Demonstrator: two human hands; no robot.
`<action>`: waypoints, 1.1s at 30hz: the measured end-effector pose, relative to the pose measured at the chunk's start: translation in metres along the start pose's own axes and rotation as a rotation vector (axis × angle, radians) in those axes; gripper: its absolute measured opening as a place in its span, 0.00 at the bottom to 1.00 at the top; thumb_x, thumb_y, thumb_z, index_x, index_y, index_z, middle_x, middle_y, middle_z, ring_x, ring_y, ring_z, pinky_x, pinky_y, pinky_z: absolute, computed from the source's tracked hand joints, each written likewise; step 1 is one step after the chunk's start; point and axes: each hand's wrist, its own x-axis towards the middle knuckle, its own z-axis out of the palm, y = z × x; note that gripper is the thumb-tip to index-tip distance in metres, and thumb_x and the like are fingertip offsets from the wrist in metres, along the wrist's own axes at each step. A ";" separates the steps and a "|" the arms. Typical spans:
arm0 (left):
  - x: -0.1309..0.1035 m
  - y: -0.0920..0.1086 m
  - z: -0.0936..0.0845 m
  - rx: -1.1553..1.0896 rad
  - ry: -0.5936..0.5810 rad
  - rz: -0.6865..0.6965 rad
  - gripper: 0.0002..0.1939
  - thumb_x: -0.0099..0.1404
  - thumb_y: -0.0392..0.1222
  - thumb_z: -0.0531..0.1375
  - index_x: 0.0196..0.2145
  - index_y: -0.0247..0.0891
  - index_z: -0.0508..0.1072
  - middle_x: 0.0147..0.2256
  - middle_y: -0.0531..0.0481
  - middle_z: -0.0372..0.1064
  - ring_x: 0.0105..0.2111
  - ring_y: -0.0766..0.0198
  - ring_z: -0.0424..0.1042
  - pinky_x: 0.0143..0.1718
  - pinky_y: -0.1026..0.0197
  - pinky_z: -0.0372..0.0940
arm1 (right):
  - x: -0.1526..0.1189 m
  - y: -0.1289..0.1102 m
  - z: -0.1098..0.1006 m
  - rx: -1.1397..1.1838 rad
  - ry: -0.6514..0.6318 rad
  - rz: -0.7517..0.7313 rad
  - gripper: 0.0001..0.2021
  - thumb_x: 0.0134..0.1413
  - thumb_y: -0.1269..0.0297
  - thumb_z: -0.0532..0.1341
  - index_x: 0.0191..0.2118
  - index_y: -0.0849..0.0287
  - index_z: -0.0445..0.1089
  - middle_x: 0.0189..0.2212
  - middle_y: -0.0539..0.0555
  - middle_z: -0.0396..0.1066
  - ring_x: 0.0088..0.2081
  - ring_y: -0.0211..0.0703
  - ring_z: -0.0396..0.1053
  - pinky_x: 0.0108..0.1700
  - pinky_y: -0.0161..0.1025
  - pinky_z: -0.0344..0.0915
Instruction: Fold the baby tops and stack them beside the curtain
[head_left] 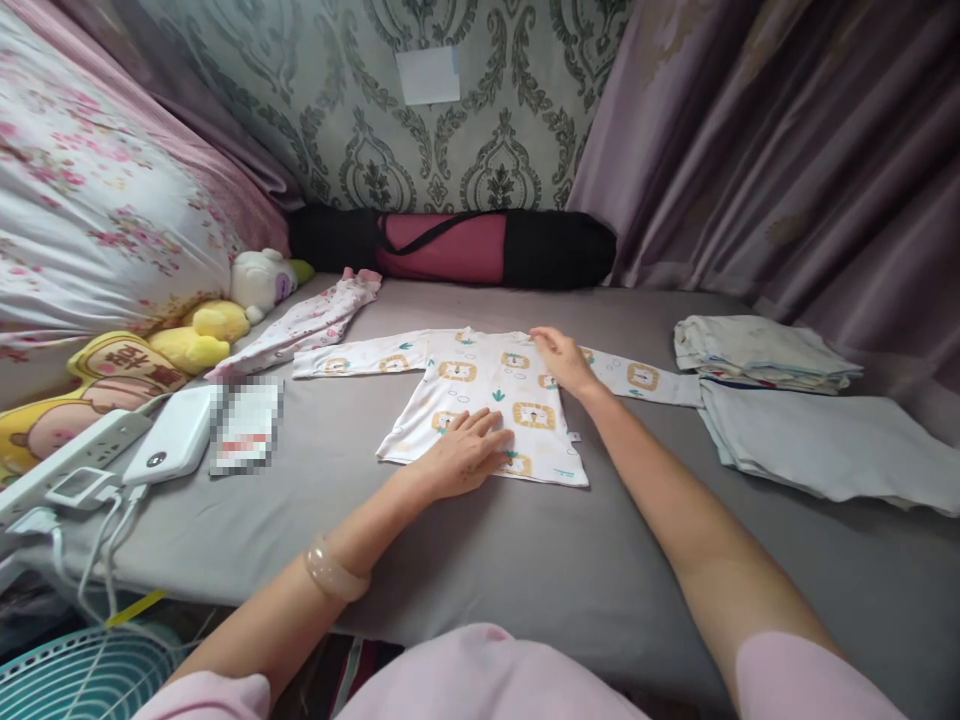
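A small white long-sleeved shirt (487, 385) with orange lion faces and green leaves lies face up, both sleeves spread sideways. My left hand (469, 455) rests flat on its lower front, fingers stretched out. Up at the shoulder beside the collar, my right hand (562, 360) touches the cloth with fingertips extended, covering the start of that sleeve. The cuff of the right-hand sleeve reaches a stack of folded clothes (765, 350). Just in front of that stack lies a folded pale grey garment (832, 435).
A black and pink long bag (442, 245) lies along the wall. On the left are floral pants (315, 320), plush toys (191, 340), a white power bank (172, 435), a blurred packet (247, 425) and a power strip (82, 455) with cables. A teal fan (82, 675) stands below the bed edge.
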 end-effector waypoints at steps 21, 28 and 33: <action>0.068 0.094 0.019 -0.015 -0.085 -0.014 0.10 0.71 0.40 0.50 0.38 0.36 0.69 0.38 0.38 0.71 0.41 0.51 0.72 0.40 0.53 0.67 | -0.038 0.041 -0.057 -0.479 -0.290 -0.176 0.11 0.64 0.70 0.53 0.41 0.56 0.73 0.43 0.56 0.71 0.42 0.44 0.67 0.42 0.36 0.60; 0.065 0.088 0.027 -0.179 0.008 -0.045 0.08 0.69 0.40 0.53 0.37 0.38 0.72 0.37 0.44 0.72 0.38 0.58 0.72 0.39 0.59 0.66 | -0.038 0.046 -0.059 -0.592 -0.262 -0.218 0.12 0.64 0.71 0.52 0.42 0.56 0.73 0.44 0.56 0.69 0.44 0.46 0.64 0.43 0.37 0.58; 0.061 0.094 0.032 -0.028 0.069 0.071 0.12 0.72 0.42 0.51 0.36 0.36 0.71 0.36 0.45 0.71 0.38 0.59 0.70 0.41 0.58 0.66 | -0.036 0.028 -0.056 -0.611 -0.244 -0.101 0.15 0.61 0.76 0.51 0.42 0.59 0.74 0.44 0.59 0.71 0.47 0.47 0.64 0.48 0.40 0.57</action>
